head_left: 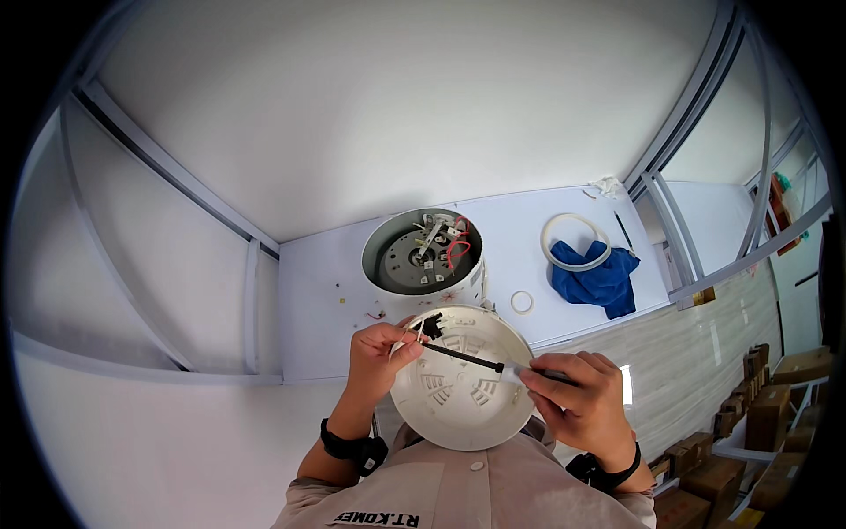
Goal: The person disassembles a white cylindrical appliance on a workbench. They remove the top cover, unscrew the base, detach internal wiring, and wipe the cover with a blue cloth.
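A round cream plastic cover (458,419), its inside facing up with vent slots, rests against my front below the table edge. My right hand (577,397) is closed around the pale handle of a screwdriver (467,356). Its dark shaft points left across the cover, and the tip reaches the fingers of my left hand (383,353). That hand is pinched at the cover's upper left rim on what looks like a thin white wire (421,331). Close to these fingertips sits a small black part (432,325) inside the rim.
Just beyond the cover, an open round appliance body (379,256) shows a metal plate and red wires (458,256). To its right lie a small ring (522,302), a large white ring (545,231) and a blue cloth (592,280). Boxes (768,414) stand at far right.
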### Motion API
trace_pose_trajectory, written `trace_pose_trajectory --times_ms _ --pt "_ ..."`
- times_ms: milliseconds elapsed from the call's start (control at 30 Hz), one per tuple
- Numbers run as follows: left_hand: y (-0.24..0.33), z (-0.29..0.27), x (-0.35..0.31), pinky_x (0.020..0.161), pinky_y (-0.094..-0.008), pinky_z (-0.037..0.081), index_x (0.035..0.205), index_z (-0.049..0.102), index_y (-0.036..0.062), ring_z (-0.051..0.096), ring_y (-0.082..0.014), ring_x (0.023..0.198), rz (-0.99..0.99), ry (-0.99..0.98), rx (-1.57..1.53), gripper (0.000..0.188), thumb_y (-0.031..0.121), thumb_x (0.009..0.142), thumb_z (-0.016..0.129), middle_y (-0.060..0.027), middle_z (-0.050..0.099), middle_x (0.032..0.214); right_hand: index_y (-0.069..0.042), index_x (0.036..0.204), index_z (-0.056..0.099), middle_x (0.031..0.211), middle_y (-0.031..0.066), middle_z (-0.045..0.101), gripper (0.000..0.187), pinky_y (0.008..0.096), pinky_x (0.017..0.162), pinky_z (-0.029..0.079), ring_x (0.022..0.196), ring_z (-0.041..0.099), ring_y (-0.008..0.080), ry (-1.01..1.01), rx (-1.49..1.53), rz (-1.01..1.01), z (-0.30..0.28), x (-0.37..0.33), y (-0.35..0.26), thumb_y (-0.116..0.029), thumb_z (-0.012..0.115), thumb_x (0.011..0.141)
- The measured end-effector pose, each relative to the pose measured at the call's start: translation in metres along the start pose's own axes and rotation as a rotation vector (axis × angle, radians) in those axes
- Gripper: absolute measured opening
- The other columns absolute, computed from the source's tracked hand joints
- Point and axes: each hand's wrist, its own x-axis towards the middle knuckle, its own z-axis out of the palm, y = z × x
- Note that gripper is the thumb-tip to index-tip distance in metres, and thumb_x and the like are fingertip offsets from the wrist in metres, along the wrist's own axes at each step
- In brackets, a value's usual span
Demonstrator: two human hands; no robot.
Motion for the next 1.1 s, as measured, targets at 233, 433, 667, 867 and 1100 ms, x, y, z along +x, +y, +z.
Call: trace_pose_trajectory --times_ms 233,433,667,867,1100 --pt "-0.005 -0.001 -0.001 0.089 -0.0345 0.060 0.096 0.076 0.0035 0.075 -0.0177 0.094 -0.012 -0.001 -0.027 0.010 -0.002 0.092 0.082 -0.0130 0.082 0.103 -0.021 0.114 0.084 0.113 -0.0028 0.075 0.045 0.0347 0.062 0.048 0.073 0.066 0.0171 0.003 -0.124 -0.077 -0.004 0.002 -0.004 -0.008 0.085 0.071" --pt "-0.004 -0.002 -0.002 0.098 -0.0376 0.057 0.097 0.076 0.0016 0.075 -0.0194 0.098 -0.018 -0.010 0.007 0.011 -0.004 0.091 0.083 -0.0136 0.082 0.103 -0.011 0.112 0.082 0.112 0.0066 0.075 0.042 0.0367 0.061 0.056 0.067 0.071 0.0225 -0.023 0.086 0.040 0.001 -0.001 -0.004 -0.004 0.087 0.070" --pt "-0.016 -0.009 -0.001 0.100 -0.0384 0.056 0.101 0.075 0.0008 0.075 -0.0195 0.100 0.019 -0.044 0.075 0.014 -0.004 0.090 0.084 -0.0129 0.082 0.104 -0.012 0.112 0.079 0.110 0.0074 0.072 0.042 0.0356 0.064 0.059 0.072 0.073 0.0228 -0.135 0.158 0.155 -0.008 0.003 -0.005 -0.003 0.084 0.072" --pt "-0.002 0.004 0.000 0.099 -0.0342 0.058 0.129 0.071 0.0003 0.076 -0.0150 0.099 0.030 -0.075 0.248 0.039 -0.005 0.092 0.081 -0.0103 0.082 0.105 -0.007 0.105 0.071 0.110 0.0124 0.070 0.039 0.0373 0.071 0.062 0.080 0.075 0.0303 -0.019 0.299 0.187 -0.012 0.000 0.008 0.004 0.081 0.069" --pt "0.002 0.011 0.009 0.094 -0.0312 0.059 0.137 0.070 0.0019 0.076 -0.0144 0.101 0.080 -0.152 0.395 0.044 -0.001 0.095 0.079 -0.0100 0.083 0.107 -0.006 0.104 0.070 0.109 0.0129 0.073 0.037 0.0371 0.071 0.061 0.086 0.075 0.0334 -0.024 0.335 0.141 -0.016 0.000 0.026 0.005 0.083 0.071"
